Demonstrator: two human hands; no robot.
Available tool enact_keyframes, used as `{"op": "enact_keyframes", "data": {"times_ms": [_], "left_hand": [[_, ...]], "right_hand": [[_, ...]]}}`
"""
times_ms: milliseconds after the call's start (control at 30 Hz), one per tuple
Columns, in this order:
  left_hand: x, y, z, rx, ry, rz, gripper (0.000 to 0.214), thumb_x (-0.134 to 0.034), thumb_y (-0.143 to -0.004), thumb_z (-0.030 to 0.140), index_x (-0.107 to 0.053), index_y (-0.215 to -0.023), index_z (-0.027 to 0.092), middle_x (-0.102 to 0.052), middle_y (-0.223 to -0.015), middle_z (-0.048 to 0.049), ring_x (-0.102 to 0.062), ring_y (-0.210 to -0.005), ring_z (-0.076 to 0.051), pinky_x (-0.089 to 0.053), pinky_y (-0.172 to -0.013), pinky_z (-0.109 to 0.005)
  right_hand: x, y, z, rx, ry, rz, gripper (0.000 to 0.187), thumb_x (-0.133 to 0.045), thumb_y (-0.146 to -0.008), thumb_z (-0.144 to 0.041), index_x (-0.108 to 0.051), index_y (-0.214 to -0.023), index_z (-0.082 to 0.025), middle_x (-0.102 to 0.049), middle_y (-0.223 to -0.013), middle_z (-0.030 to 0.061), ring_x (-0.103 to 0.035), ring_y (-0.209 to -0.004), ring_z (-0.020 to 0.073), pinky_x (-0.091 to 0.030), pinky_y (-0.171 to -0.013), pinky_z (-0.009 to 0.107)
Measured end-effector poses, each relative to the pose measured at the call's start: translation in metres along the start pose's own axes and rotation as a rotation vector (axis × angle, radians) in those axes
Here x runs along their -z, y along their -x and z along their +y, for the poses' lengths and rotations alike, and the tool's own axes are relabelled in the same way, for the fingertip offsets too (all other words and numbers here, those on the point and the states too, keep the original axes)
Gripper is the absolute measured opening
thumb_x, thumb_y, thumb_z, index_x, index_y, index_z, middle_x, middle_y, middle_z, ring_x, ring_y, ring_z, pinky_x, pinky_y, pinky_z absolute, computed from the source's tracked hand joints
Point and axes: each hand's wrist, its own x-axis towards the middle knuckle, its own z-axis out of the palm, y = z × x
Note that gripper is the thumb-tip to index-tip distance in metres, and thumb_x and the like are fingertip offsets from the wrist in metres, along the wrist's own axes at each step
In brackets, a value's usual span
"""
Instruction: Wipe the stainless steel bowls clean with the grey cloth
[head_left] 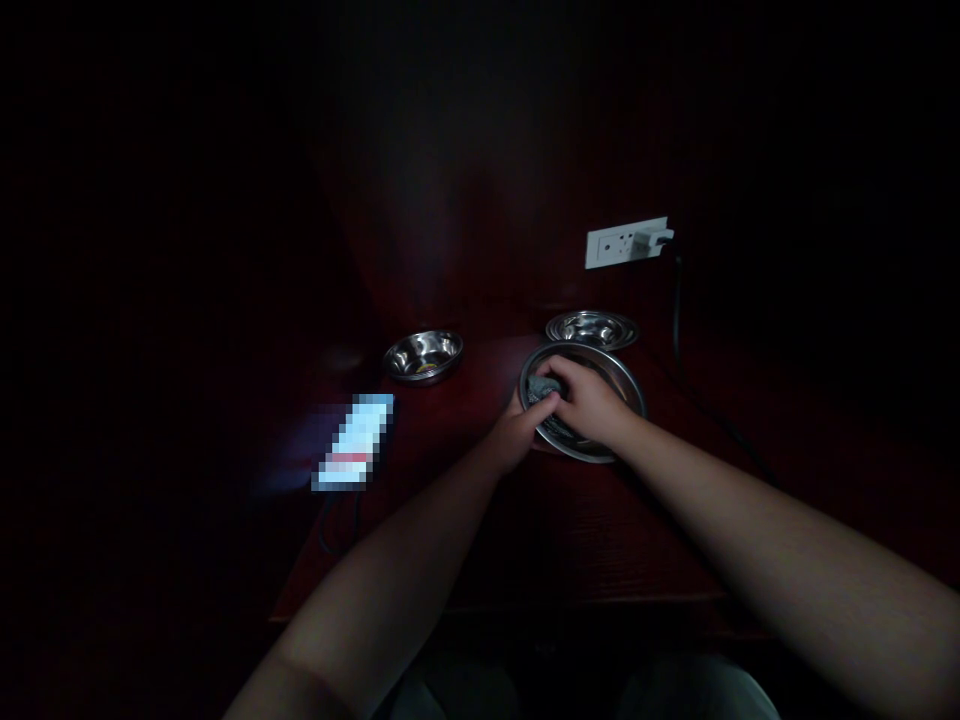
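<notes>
A shiny metal bowl [626,385] is tilted toward me above the dark red table. My left hand [516,430] is closed on its left side, with the thumb over the rim and the other fingers hidden behind the wall. Inside the bowl, my right hand [589,400] is closed around a crumpled grey cloth [544,386], pressing it against the inner left wall. Part of the cloth is hidden under the fingers.
Beyond the bowl lies a wide-rimmed metal dish [559,328]. Another metal bowl [424,352] stands to the left. A lit phone [352,443], its screen blurred out, is near the table's left edge. A wall socket [615,246] holds a plug with a black cable [678,310]. The surroundings are dark.
</notes>
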Motion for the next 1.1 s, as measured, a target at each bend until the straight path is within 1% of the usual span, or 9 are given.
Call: {"op": "enact_keyframes", "data": {"times_ms": [67,133,267,400,533,667,833,967,1100], "left_hand": [[-0.001,0.000,0.001,0.001,-0.013,-0.013,0.064,-0.068,-0.069,0.035,-0.043,-0.128,0.026,-0.062,-0.112,-0.0088,-0.062,-0.094,-0.027,-0.053,-0.076,-0.045],[-0.003,0.002,0.002,0.008,-0.024,-0.026,0.066,-0.068,-0.067,0.031,-0.042,-0.128,0.028,-0.061,-0.113,-0.0078,-0.062,-0.094,-0.027,-0.054,-0.074,-0.044],[-0.005,0.004,0.006,0.015,-0.049,-0.003,0.069,-0.066,-0.066,0.026,-0.039,-0.129,0.029,-0.059,-0.116,-0.0079,-0.062,-0.091,-0.026,-0.055,-0.069,-0.043],[-0.003,0.002,0.005,0.032,-0.051,0.009,0.070,-0.065,-0.064,0.026,-0.036,-0.128,0.030,-0.059,-0.112,-0.0077,-0.063,-0.087,-0.025,-0.055,-0.065,-0.047],[0.000,-0.003,0.001,0.031,-0.040,0.030,0.071,-0.065,-0.062,0.026,-0.034,-0.126,0.029,-0.059,-0.107,-0.0061,-0.063,-0.083,-0.023,-0.054,-0.067,-0.051],[-0.001,-0.004,0.000,0.018,-0.030,0.074,0.071,-0.065,-0.060,0.024,-0.035,-0.124,0.029,-0.058,-0.107,-0.0053,-0.062,-0.084,-0.022,-0.054,-0.069,-0.050],[-0.004,-0.002,0.003,0.000,-0.021,0.079,0.070,-0.064,-0.061,0.023,-0.034,-0.124,0.030,-0.057,-0.108,-0.0053,-0.063,-0.082,-0.023,-0.053,-0.070,-0.050],[-0.005,-0.001,0.005,-0.078,0.011,0.111,0.070,-0.065,-0.061,0.017,-0.037,-0.124,0.026,-0.058,-0.109,-0.0064,-0.061,-0.092,-0.024,-0.051,-0.079,-0.046],[-0.004,-0.003,0.004,-0.164,-0.011,0.147,0.064,-0.064,-0.060,0.014,-0.043,-0.120,0.023,-0.059,-0.110,-0.0062,-0.057,-0.101,-0.025,-0.048,-0.087,-0.045]], "right_hand": [[0.002,-0.001,0.002,0.012,0.065,0.025,0.024,-0.049,-0.067,-0.007,-0.055,-0.086,-0.019,-0.060,-0.089,0.0042,-0.056,-0.086,0.0194,-0.043,-0.079,0.032],[0.005,-0.003,0.007,0.004,0.137,0.033,0.024,-0.050,-0.068,-0.007,-0.056,-0.088,-0.019,-0.059,-0.093,0.0052,-0.056,-0.088,0.0204,-0.043,-0.080,0.033],[0.011,-0.005,0.021,-0.027,0.294,0.042,0.026,-0.050,-0.069,-0.009,-0.059,-0.091,-0.020,-0.061,-0.096,0.0066,-0.056,-0.091,0.0223,-0.044,-0.081,0.034],[0.016,-0.007,0.028,-0.105,0.417,0.053,0.026,-0.050,-0.072,-0.010,-0.062,-0.093,-0.019,-0.062,-0.099,0.0077,-0.057,-0.092,0.0230,-0.044,-0.082,0.034],[0.019,-0.008,0.027,-0.169,0.502,0.041,0.027,-0.050,-0.074,-0.012,-0.063,-0.096,-0.019,-0.062,-0.102,0.0083,-0.058,-0.093,0.0234,-0.045,-0.081,0.033],[0.019,-0.009,0.024,-0.209,0.587,0.022,0.029,-0.050,-0.075,-0.014,-0.063,-0.100,-0.019,-0.062,-0.105,0.0085,-0.058,-0.092,0.0241,-0.045,-0.077,0.032],[0.020,-0.010,0.022,-0.252,0.654,-0.026,0.031,-0.046,-0.077,-0.014,-0.064,-0.101,-0.021,-0.063,-0.106,0.0085,-0.060,-0.087,0.0240,-0.044,-0.070,0.031],[0.022,-0.011,0.021,-0.293,0.669,-0.060,0.030,-0.047,-0.076,-0.016,-0.065,-0.099,-0.023,-0.063,-0.104,0.0078,-0.061,-0.083,0.0232,-0.043,-0.067,0.031],[0.024,-0.011,0.022,-0.317,0.666,-0.129,0.029,-0.048,-0.075,-0.017,-0.067,-0.096,-0.024,-0.065,-0.101,0.0075,-0.061,-0.085,0.0232,-0.043,-0.069,0.031]]}}
